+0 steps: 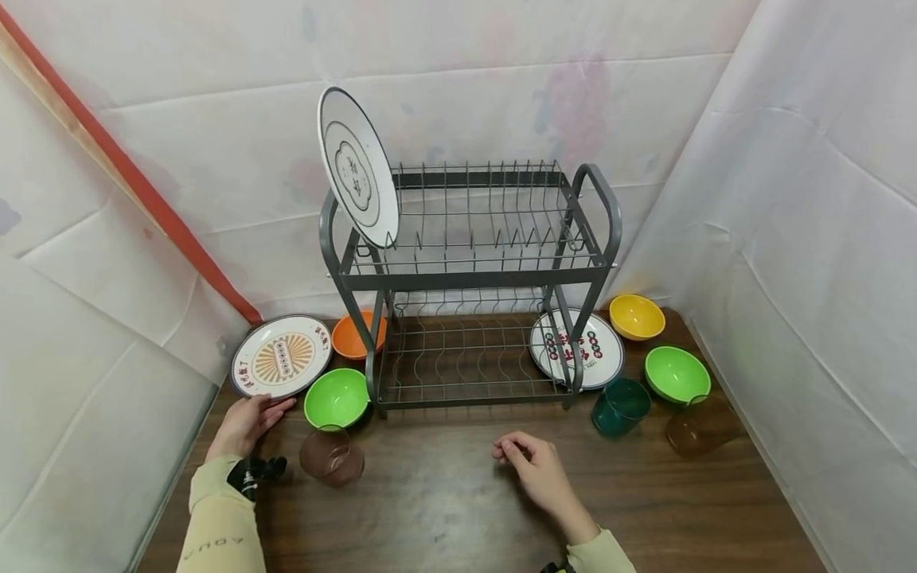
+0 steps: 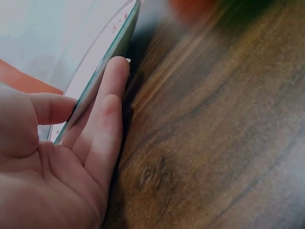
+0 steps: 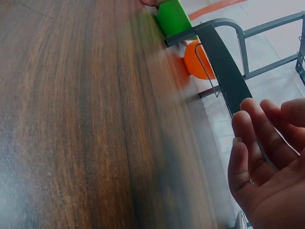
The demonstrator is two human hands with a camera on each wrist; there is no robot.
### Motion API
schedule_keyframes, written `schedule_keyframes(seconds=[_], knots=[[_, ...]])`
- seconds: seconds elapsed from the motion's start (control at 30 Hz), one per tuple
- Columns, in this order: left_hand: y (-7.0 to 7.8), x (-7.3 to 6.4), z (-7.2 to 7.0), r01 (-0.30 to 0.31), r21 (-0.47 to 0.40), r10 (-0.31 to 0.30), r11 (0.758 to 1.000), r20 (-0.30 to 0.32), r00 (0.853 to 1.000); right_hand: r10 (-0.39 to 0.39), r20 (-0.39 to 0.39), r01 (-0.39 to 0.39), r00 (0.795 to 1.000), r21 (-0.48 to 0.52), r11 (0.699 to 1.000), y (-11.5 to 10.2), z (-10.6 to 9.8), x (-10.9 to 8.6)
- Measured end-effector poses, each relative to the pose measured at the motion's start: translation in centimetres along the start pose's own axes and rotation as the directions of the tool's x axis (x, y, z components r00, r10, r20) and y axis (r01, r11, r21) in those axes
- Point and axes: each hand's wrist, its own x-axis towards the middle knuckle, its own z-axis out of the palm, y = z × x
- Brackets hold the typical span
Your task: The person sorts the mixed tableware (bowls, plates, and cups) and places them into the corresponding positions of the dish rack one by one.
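Observation:
My left hand (image 1: 247,422) grips the near rim of a white plate (image 1: 282,354) with a yellow sunburst print at the left. In the left wrist view the thumb lies over the rim of this plate (image 2: 95,59) and the fingers are underneath, close to the tabletop. My right hand (image 1: 537,473) hovers in front of the dish rack (image 1: 473,280), holding nothing, its fingers loosely curled. A larger white plate (image 1: 358,167) leans upright in the rack's upper tier, at its left end.
Beside the rack's left are an orange bowl (image 1: 349,338), a green bowl (image 1: 337,398) and a brownish glass (image 1: 332,458). To its right stand another plate (image 1: 598,350), a yellow bowl (image 1: 636,317), a green bowl (image 1: 677,374), a teal glass (image 1: 620,407) and an amber glass (image 1: 695,430).

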Motion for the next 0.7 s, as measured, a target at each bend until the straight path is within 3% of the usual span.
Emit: schedule_keyframes(seconds=[0.27, 0.47, 0.57, 0.7], knots=[[-0.6, -0.4, 0.0, -0.072, -0.018, 0.071, 0.997, -0.006, 0.997, 0.028, -0.050, -0.029, 0.998, -0.023, 0.999, 0.3, -0.5, 0.0], [-1.1, -0.7, 0.0, -0.109, 0.019, 0.110, 0.994, -0.076, 0.991, -0.015, -0.041, 0.014, 0.999, -0.028, 1.000, 3.5, -0.4, 0.7], [-1.2, -1.5, 0.6, -0.122, 0.016, 0.123, 0.992, -0.112, 0.986, -0.047, -0.042, 0.046, 0.998, -0.028, 0.999, 3.8, -0.3, 0.6], [-1.1, -2.2, 1.4, -0.150, 0.007, 0.150, 0.989, -0.150, 0.977, -0.014, -0.057, 0.012, 0.998, -0.023, 1.000, 3.8, 0.0, 0.5]])
